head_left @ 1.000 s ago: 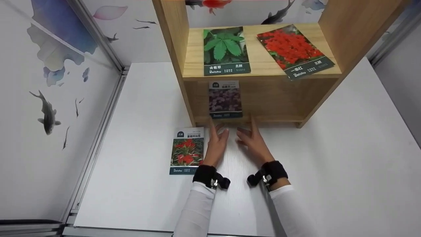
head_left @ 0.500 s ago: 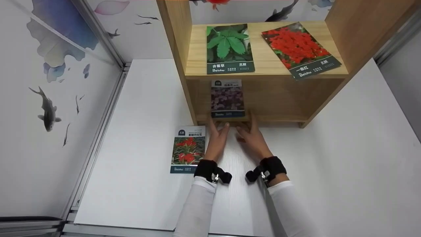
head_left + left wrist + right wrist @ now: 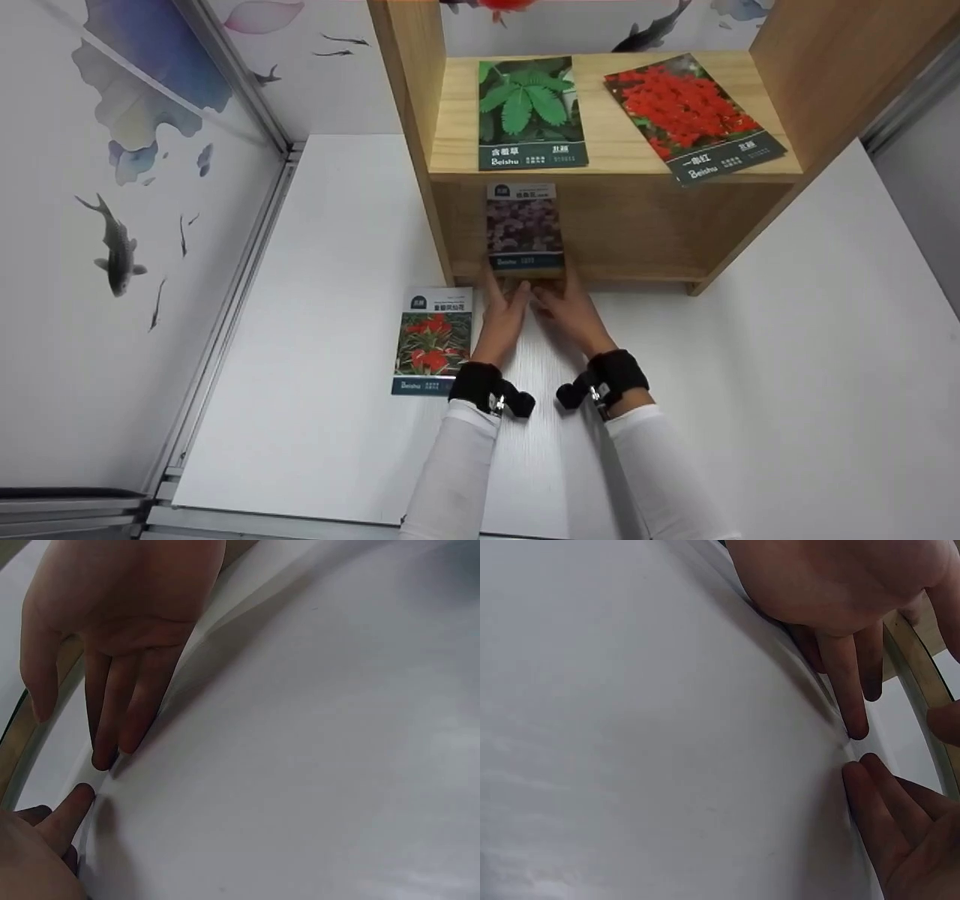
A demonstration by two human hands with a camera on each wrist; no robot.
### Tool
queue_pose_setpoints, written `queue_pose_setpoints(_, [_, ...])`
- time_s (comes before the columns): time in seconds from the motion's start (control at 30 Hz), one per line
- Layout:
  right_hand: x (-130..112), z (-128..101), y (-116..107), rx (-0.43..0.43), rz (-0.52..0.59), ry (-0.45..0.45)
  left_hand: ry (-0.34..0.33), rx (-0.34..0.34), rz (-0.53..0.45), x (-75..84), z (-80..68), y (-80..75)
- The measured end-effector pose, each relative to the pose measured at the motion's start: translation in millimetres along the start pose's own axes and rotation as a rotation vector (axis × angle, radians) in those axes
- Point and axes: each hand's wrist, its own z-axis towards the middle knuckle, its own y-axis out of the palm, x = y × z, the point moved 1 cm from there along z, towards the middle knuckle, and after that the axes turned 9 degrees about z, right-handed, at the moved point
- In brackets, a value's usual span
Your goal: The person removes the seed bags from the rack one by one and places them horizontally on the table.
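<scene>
A seed packet with purple flowers (image 3: pixel 523 225) stands at the left of the wooden shelf unit's lower compartment, its dark bottom edge toward me. My left hand (image 3: pixel 502 322) is at the packet's lower left corner and my right hand (image 3: pixel 576 319) at its lower right corner, index fingers extended along the sides. Both thumbs point inward below the packet, close to each other. In the left wrist view, the left hand's fingers (image 3: pixel 124 701) are fairly straight, near the right hand's fingertips (image 3: pixel 81 795). The packet's face is out of sight in both wrist views.
On the upper shelf (image 3: pixel 450 112) lie a green-leaf packet (image 3: pixel 531 112) and a slanted red-flower packet (image 3: pixel 694 116) whose corner overhangs the front edge. Another red-flower packet (image 3: pixel 433 341) lies on the white table (image 3: pixel 315 420), left of my left wrist. Wooden side panels flank the compartment.
Both hands have moved slightly closer together, and their fingers have come up to the sides of the purple-flower packet. The other packets stay in place; the view has shifted slightly.
</scene>
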Motion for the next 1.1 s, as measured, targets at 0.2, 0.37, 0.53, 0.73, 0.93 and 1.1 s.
queue_pose_setpoints(0.2, [1,-3,-1,0.007,0.003,0.009,0.041,0.008,-0.052,0.4,0.9,0.6])
queue_pose_setpoints(0.37, [2,-8,-3,0.0,-0.012,-0.004,0.047,0.006,-0.05,1.6,0.9,1.3])
queue_pose_setpoints(0.53, [2,-15,-6,-0.042,-0.014,-0.012,0.005,0.012,-0.02,2.7,-1.4,1.1])
queue_pose_setpoints(0.73, [3,-20,-7,-0.062,-0.017,-0.018,0.038,-0.013,-0.15,9.6,-3.8,-2.5])
queue_pose_setpoints(0.93, [5,-27,-6,-0.057,-0.016,-0.027,0.073,-0.027,-0.191,26.3,-13.6,-8.0])
queue_pose_setpoints(1.1, [13,-34,-13,-0.077,0.015,-0.068,0.02,-0.036,-0.19,24.4,-19.4,-6.8])
